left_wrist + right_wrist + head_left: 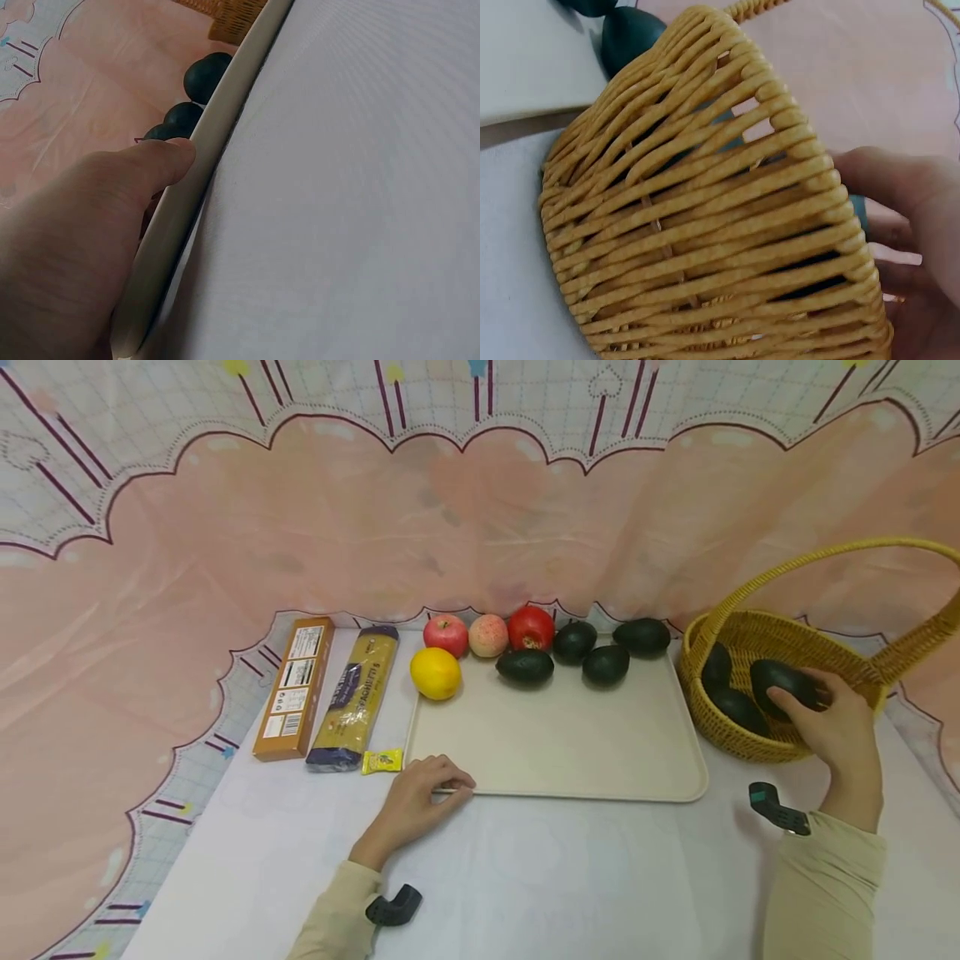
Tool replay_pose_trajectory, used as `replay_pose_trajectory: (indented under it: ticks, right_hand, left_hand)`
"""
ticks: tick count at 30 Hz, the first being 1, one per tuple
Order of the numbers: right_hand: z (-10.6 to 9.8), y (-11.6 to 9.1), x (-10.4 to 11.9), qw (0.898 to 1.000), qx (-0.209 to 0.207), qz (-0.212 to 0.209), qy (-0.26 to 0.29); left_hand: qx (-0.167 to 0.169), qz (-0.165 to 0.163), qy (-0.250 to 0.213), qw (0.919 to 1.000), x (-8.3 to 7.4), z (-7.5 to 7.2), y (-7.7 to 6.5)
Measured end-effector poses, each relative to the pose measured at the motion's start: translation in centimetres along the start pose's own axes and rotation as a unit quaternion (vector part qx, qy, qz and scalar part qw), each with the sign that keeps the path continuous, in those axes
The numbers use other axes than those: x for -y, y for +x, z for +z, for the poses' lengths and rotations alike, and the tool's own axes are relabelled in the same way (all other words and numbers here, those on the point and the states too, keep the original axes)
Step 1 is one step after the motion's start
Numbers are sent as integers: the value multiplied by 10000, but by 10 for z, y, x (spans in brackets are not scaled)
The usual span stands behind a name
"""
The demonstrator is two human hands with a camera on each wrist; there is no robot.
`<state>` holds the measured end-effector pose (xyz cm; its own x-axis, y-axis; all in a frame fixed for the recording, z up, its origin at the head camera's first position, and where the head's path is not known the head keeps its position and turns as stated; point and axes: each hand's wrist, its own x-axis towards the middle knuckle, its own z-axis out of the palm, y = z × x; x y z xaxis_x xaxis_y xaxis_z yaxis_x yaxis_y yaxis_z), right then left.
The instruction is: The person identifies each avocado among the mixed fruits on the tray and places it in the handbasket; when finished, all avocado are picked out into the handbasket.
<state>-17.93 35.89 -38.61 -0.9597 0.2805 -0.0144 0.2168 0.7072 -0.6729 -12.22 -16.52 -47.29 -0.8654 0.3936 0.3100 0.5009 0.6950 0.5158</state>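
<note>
In the head view my right hand [843,718] reaches into the wicker basket [720,735] and grips a dark green avocado [780,683] between thumb and fingers. Two more avocados [738,710] lie at the basket's left side. In the right wrist view the basket wall [705,247] covers most of the avocado, with the hand [922,217] behind its rim. My left hand [420,797] rests loosely on the front-left rim of the cream tray [562,743]; its thumb [169,157] lies along that rim in the left wrist view.
Several avocados [525,667] lie along the tray's back, beside a pomegranate [531,628], a peach [488,636], an apple [446,635] and a lemon [435,673]. Left of the tray are a yellow packet [382,761], a spaghetti bag [356,697] and an orange-brown box [294,689]. The basket handle [825,552] arches high.
</note>
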Motion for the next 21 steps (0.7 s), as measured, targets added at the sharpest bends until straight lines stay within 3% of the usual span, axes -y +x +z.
replay_pose_trajectory:
  ticks: [8, 14, 21]
  right_hand:
    - [-1, 4, 1, 9976, 226, 14, -660]
    - [-3, 6, -2, 9889, 598, -37, -1359]
    - [-4, 6, -1, 9824, 863, -90, -1653]
  left_hand:
    - [66, -63, 10, 10000, -2, -1, 1]
    - [-6, 26, 64, 10000, -1, 1, 0]
    - [-41, 62, 52, 10000, -1, 1, -2]
